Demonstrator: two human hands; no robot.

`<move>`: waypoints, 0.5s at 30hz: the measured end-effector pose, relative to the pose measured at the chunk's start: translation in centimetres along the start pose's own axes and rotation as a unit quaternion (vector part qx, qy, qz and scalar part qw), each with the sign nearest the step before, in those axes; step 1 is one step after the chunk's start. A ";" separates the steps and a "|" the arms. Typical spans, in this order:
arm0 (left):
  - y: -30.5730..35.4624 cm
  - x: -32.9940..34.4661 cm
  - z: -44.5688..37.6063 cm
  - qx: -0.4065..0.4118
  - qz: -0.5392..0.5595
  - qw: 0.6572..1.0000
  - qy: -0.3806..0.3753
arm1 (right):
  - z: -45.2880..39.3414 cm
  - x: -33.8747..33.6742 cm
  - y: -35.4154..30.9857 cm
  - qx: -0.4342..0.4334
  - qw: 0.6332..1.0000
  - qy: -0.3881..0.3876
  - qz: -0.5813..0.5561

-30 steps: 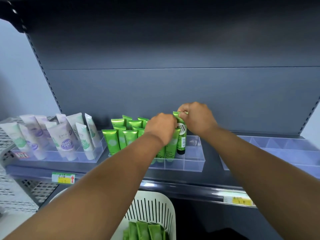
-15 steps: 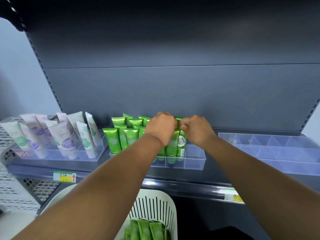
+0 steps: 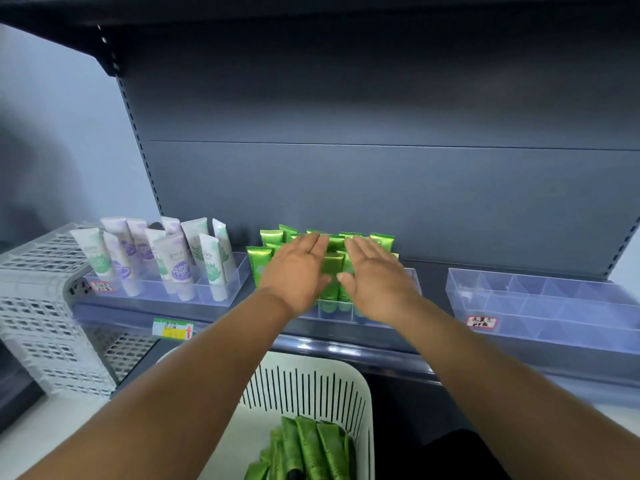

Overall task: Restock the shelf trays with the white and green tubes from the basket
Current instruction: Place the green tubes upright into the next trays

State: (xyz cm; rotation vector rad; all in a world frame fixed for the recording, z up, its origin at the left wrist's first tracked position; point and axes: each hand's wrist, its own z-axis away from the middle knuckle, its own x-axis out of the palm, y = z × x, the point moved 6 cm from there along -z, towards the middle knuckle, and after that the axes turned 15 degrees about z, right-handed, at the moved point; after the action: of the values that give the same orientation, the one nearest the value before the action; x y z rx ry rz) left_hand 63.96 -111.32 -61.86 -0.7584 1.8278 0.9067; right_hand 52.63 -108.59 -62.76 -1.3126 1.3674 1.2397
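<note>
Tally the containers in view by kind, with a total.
Clear trays: 3
White basket: 1
Grey crate: 1
Total: 5

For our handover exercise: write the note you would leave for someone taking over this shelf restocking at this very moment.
Left hand and right hand: both open and holding nothing, fingers straight, in front of the green tubes standing in the middle tray.
White tubes stand in the left tray.
The right tray holds no tubes.
Left to do: more green tubes lie in the basket below and need shelving.
</note>
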 end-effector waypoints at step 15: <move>-11.1 1.7 16.1 -0.134 -0.032 0.982 -0.130 | 5.7 6.6 -15.8 -0.105 0.991 -0.074 -0.031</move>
State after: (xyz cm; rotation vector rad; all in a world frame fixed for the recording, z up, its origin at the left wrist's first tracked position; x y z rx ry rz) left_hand 79.67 -104.09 -71.12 -0.8178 1.4631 1.1660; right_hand 67.45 -103.28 -71.63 -1.3649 1.1069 1.4399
